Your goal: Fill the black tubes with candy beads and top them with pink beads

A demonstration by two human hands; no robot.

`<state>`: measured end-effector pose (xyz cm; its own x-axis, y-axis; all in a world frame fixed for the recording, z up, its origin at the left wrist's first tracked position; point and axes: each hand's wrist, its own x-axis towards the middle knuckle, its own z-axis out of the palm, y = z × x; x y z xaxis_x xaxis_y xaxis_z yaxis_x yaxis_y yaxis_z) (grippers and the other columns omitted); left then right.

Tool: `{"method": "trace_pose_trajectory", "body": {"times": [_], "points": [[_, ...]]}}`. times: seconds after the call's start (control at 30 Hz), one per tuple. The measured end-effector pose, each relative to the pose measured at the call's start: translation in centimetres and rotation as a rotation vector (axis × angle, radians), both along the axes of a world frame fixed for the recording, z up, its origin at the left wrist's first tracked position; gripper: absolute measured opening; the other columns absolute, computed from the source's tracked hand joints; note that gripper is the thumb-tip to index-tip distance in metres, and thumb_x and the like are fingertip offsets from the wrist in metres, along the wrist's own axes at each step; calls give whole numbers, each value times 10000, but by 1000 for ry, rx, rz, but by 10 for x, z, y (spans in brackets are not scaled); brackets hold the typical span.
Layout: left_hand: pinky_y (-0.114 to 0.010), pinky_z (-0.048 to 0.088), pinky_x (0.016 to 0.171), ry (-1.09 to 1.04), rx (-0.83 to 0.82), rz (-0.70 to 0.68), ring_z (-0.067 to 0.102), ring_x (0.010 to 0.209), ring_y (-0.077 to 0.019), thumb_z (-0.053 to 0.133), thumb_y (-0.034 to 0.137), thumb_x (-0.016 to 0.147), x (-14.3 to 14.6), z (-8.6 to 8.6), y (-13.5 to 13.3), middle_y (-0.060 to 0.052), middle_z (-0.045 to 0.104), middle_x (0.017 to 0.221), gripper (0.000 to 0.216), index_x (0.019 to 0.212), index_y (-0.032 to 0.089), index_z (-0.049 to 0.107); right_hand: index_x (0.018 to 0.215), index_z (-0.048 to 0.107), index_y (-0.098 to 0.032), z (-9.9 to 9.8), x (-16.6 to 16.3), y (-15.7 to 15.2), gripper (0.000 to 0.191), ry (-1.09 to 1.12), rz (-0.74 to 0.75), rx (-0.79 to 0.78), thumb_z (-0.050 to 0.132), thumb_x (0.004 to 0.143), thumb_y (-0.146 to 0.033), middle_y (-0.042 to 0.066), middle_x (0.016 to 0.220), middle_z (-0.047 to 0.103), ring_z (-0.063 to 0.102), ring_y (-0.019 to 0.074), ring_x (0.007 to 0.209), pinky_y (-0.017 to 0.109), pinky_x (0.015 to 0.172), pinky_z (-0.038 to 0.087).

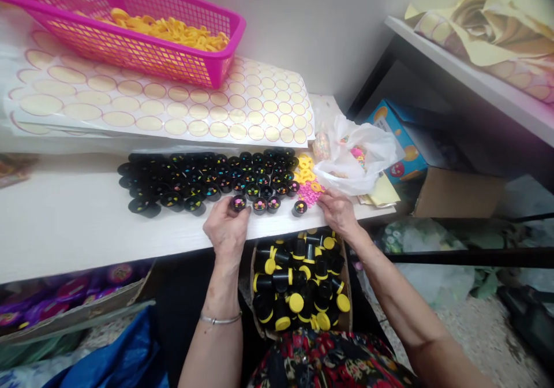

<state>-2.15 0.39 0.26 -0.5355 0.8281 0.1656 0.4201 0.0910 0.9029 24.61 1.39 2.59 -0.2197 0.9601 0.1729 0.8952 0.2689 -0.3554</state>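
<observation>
My left hand has its fingers and thumb around a small black cup with colourful bits in it, at the front of the rows. Many similar black cups stand close together behind it. My right hand has its fingertips pressed together at the edge of a heap of tiny pink pieces; whatever they pinch is too small to make out. Yellow rings lie just behind the pink heap. One black cup stands apart, left of my right hand.
Below the table edge, a cardboard box holds black containers with yellow caps. A pink basket of yellow rings stands on sheets of round stickers. At right are a white plastic bag, a blue box and a shelf.
</observation>
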Motion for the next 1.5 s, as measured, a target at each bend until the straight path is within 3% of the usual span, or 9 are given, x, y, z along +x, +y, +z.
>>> {"method": "trace_pose_trajectory", "body": {"times": [0.17, 0.5, 0.7, 0.83, 1.0, 1.1, 1.3, 1.5], "points": [[-255, 457, 662, -1, -6, 9, 491, 572, -95, 688, 306, 602, 1, 3, 1, 32, 572, 712, 358, 939, 188, 699, 764, 639, -182, 0, -1, -3, 255, -121, 46, 83, 407, 870, -188, 86, 822, 586, 531, 212, 865, 313, 784, 414], [-252, 455, 660, -8, -1, 8, 497, 589, -96, 683, 314, 603, 1, 2, 1, 28, 576, 724, 358, 934, 180, 697, 791, 652, -192, -8, 2, -6, 129, 261, -27, 69, 528, 819, -216, 55, 835, 621, 597, 190, 835, 318, 797, 475], [-248, 449, 649, 8, -3, 12, 486, 582, -93, 674, 304, 613, 0, -1, 1, 37, 553, 690, 354, 943, 178, 693, 827, 659, -214, -20, 5, -10, 83, 350, -84, 146, 601, 771, -238, 53, 858, 623, 603, 199, 830, 344, 788, 500], [-246, 444, 641, 21, 8, 5, 478, 571, -91, 673, 295, 616, 1, 0, 0, 41, 539, 672, 353, 950, 183, 697, 805, 671, -218, -20, 4, -11, 99, 314, -62, 116, 574, 805, -239, 47, 840, 609, 600, 183, 801, 316, 761, 499], [-248, 447, 640, 20, 16, 0, 479, 569, -93, 666, 303, 624, 1, -1, 0, 40, 546, 676, 367, 971, 187, 696, 790, 669, -203, -13, -2, -11, 209, 81, -36, 93, 477, 867, -230, 72, 856, 614, 581, 204, 873, 316, 816, 461], [-249, 447, 640, 18, 16, 4, 479, 570, -94, 672, 304, 619, 1, 0, 0, 38, 553, 683, 370, 969, 187, 696, 812, 639, -176, -2, -8, -13, 248, -72, -40, 24, 407, 893, -212, 96, 901, 614, 564, 213, 904, 312, 815, 429], [-247, 446, 640, 25, -5, 0, 473, 555, -87, 679, 294, 611, 2, 4, -1, 39, 560, 695, 342, 936, 186, 701, 766, 562, -200, 19, -16, -15, 220, -139, -114, -282, 395, 895, -257, 44, 805, 617, 553, 160, 745, 250, 649, 353], [-251, 457, 663, -10, 0, 9, 486, 578, -91, 682, 295, 606, 2, 2, 1, 34, 569, 719, 350, 937, 184, 694, 750, 565, -197, 20, -14, -10, 142, -4, -242, -317, 460, 831, -250, 37, 705, 613, 564, 173, 713, 250, 638, 358]]}}
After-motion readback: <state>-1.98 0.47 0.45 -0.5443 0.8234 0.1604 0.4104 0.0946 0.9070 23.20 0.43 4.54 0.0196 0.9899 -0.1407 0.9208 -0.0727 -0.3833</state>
